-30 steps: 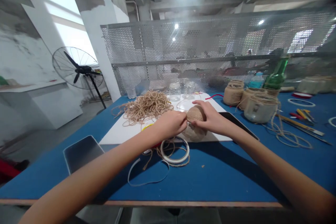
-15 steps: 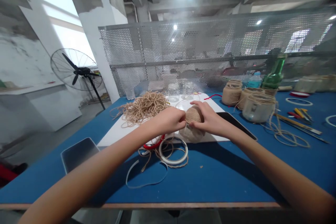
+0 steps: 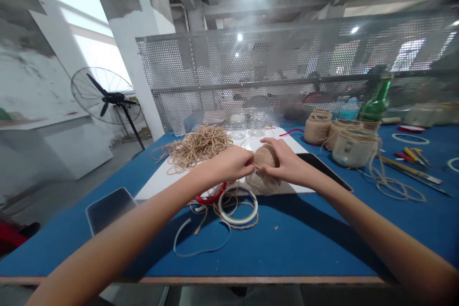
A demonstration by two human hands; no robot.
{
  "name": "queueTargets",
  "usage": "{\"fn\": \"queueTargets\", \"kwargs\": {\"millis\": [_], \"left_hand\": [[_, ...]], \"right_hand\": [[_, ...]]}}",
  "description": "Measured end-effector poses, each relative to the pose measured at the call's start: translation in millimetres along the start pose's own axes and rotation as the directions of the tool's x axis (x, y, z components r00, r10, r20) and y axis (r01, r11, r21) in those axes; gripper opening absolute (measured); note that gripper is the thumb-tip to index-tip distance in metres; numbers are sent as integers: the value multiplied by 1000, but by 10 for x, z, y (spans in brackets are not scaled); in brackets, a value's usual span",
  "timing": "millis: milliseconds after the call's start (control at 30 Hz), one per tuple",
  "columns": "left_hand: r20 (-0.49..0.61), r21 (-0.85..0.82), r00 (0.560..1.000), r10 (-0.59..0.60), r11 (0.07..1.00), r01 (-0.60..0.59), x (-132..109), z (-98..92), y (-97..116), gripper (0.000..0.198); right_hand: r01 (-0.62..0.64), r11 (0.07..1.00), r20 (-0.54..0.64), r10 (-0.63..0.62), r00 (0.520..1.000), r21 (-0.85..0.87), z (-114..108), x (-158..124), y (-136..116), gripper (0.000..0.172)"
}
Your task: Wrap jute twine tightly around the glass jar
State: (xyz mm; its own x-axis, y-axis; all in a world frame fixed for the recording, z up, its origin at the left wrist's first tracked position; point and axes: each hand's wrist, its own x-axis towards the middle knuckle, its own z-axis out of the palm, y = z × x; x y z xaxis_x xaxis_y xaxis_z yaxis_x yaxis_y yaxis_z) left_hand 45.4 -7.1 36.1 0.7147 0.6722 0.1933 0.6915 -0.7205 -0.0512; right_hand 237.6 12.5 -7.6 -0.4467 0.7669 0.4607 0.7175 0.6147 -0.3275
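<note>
Winding twine (image 3: 266, 155) onto the jar (image 3: 263, 183) appears to be the step in hand. The jar sits between 2 hands, the right hand (image 3: 287, 163) at its 3 o'clock gripping it with thumb and fingers. At 9 o'clock, the left hand (image 3: 237, 162) is curled narrow; whether it pinches twine cannot be told. The next move likely calls for a steady jar and taut twine.

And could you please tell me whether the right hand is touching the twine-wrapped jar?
Touching: the head view shows the right hand curved around the side of the twine-wrapped jar, its thumb laid across the front.
</note>
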Motion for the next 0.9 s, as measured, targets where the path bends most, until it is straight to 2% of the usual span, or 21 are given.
{"fn": "queueTargets", "kwargs": {"millis": [167, 400, 633, 900], "left_hand": [[-2, 63, 1000, -14, 998, 14, 24, 44, -22, 19], [11, -1, 999, 36, 999, -36, -14, 5, -21, 19], [-117, 75, 991, -58, 995, 67, -118, 125, 54, 20], [-114, 128, 988, -105, 985, 119, -103, 138, 118, 19]], "right_hand": [[5, 1000, 2, -5, 1000, -11, -3, 1, -24, 66], [0, 1000, 1, 0, 1000, -7, -27, -20, -26, 65], [-54, 998, -31, 54, 998, -14, -5, -24, -28, 64], [-74, 996, -69, 71, 995, -48, 8, -50, -112, 62]]}}
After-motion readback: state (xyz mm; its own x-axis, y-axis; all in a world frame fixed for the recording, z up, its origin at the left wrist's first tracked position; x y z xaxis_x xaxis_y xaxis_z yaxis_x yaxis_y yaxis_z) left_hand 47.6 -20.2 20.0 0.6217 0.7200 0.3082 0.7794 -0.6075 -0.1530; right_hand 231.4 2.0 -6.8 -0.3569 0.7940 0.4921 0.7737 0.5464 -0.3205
